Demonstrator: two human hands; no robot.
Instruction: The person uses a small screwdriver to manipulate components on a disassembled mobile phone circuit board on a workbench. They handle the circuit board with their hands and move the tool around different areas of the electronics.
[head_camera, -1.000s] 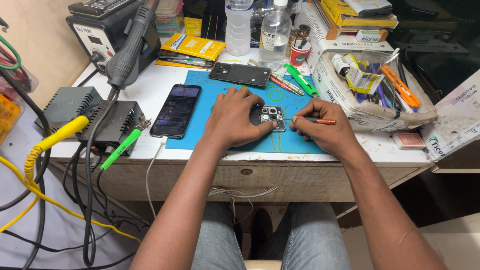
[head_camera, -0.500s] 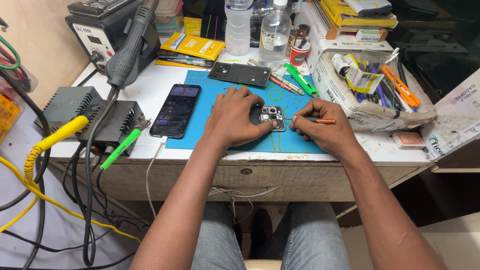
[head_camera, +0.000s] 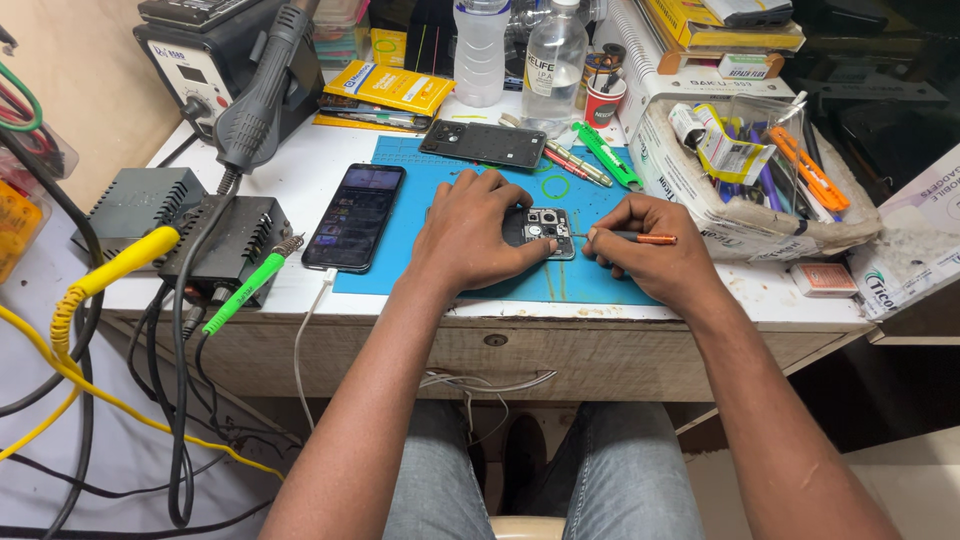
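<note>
Small opened phone part with grey metal shields and round camera lenses (head_camera: 546, 229) is lying on the blue rectangular work mat (head_camera: 420, 268), near the mat's middle, on the white desk (head_camera: 300, 180). Left hand (head_camera: 468, 232) is lying flat over the part's left side, fingers spread and pressing it down; thumb is touching its lower edge. Right hand (head_camera: 650, 250) is pinching a thin screwdriver with a copper-orange handle (head_camera: 640, 238); tip is pointing left and is meeting the part's right edge. Whether the tip is seated in a screw: cannot tell.

Surroundings: a black smartphone with a lit screen (head_camera: 355, 216) is lying on the mat's left edge, a white cable (head_camera: 305, 330) plugged into its near end. A dark phone back cover (head_camera: 484, 143) is resting at the mat's far edge. A green-handled tool (head_camera: 608, 155) is lying just right of it. A black hot-air station with its nozzle wand (head_camera: 255, 95) is standing at far left. A clear plastic bottle (head_camera: 553, 65) is standing behind the mat.
</note>
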